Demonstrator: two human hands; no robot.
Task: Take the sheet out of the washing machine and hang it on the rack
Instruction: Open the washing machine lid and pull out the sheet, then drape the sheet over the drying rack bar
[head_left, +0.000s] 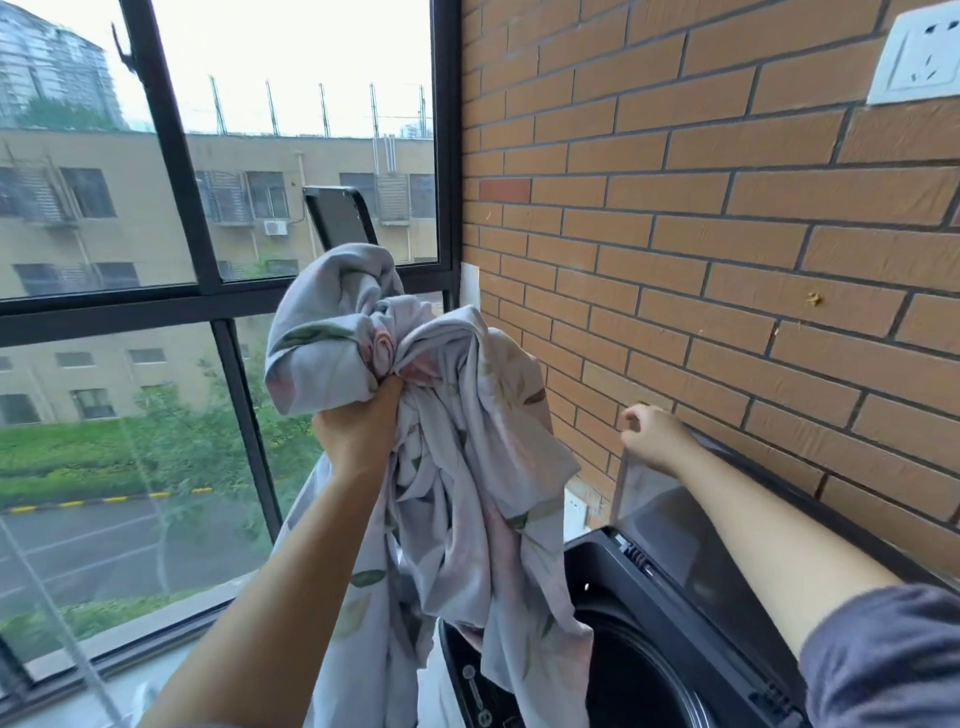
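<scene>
A pale lilac sheet with a leaf and flower print (457, 447) hangs bunched in the air above the washing machine (649, 670). My left hand (358, 431) grips the bunched top of the sheet at about chest height, in front of the window. The sheet's lower folds trail down over the machine's front rim and to its left. The dark drum opening shows below. My right hand (652, 434) holds the top edge of the machine's raised dark lid (670, 525), which leans back towards the brick wall. No rack is in view.
A brick wall (701, 234) rises close behind the machine, with a white socket (917, 57) at the upper right. A large black-framed window (218, 291) fills the left side. A dark panel (340, 215) stands behind the sheet.
</scene>
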